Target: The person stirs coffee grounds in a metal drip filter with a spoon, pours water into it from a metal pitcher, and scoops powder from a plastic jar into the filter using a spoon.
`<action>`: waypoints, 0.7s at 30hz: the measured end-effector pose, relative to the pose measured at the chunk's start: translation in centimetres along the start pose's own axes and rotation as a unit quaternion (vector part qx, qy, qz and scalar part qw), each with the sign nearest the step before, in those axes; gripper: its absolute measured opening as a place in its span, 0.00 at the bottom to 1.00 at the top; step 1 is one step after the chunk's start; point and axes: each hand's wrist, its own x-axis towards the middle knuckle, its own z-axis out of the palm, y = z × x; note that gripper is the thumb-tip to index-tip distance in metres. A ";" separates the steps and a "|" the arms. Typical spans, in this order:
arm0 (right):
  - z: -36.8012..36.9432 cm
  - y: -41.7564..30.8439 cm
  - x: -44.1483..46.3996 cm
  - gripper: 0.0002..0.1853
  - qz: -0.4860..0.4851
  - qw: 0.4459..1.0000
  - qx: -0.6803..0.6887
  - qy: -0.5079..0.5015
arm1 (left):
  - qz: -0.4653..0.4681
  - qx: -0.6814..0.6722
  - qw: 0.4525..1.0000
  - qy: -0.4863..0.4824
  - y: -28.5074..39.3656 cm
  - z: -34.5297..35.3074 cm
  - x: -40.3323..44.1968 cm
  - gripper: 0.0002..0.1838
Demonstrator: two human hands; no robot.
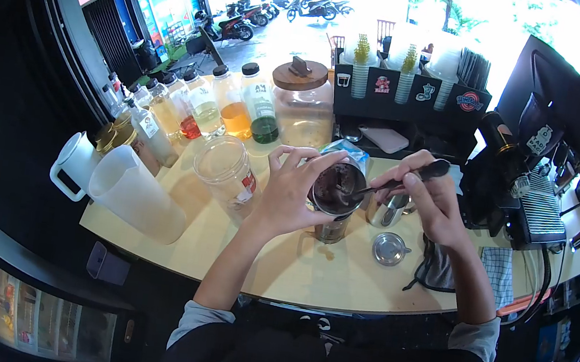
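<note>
Near the middle of the counter my left hand [294, 190] is wrapped round a dark cup [338, 187], tilted so its dark brown contents show. My right hand [427, 198] grips a black spoon [432, 171], whose far end reaches into the cup. Below the cup stands a clear glass [331, 231], partly hidden by it. A small metal pitcher [386, 211] is just under my right hand, and a round metal lid or dish [389, 249] lies nearer the front edge. Left of my left hand stands an open clear jar [225, 166].
A large frosted pitcher [137, 187] and a white jug [76, 163] stand at the left. Bottles of coloured liquid [234, 113] and a wooden-lidded jar [306, 110] line the back. A black cup rack [394, 96], a coffee machine [545, 212] and cloths [496, 271] are at the right.
</note>
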 end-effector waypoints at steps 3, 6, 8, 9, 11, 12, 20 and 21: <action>0.5 -0.2 -0.4 0.10 -0.079 0.995 0.024 0.049 | -0.007 0.023 1.000 0.010 -0.1 0.0 -0.1 0.50; 0.5 0.6 -1.5 0.09 -0.132 0.988 -0.063 0.053 | -0.012 0.031 0.999 0.010 -0.3 0.1 -0.2 0.50; 1.0 0.6 -2.2 0.09 -0.127 0.971 -0.204 -0.001 | -0.006 0.037 0.999 0.015 -0.4 0.2 -0.3 0.51; 1.5 0.8 -2.6 0.09 -0.127 0.971 -0.204 -0.002 | -0.007 0.037 0.999 0.016 -0.3 0.2 -0.3 0.51; 2.3 1.5 -3.2 0.11 -0.155 0.940 -0.295 -0.076 | 0.011 0.058 0.998 0.019 0.1 0.4 -0.2 0.51; 2.5 1.6 -3.4 0.12 -0.166 0.941 -0.287 -0.075 | 0.011 0.058 0.998 0.019 0.1 0.4 -0.2 0.51; 2.3 2.6 -4.7 0.13 -0.218 0.927 -0.302 -0.028 | 0.041 0.083 0.995 0.043 0.0 0.6 -0.3 0.54; 2.4 2.4 -4.7 0.14 -0.219 0.928 -0.301 -0.021 | 0.041 0.084 0.995 0.044 0.0 0.7 -0.3 0.54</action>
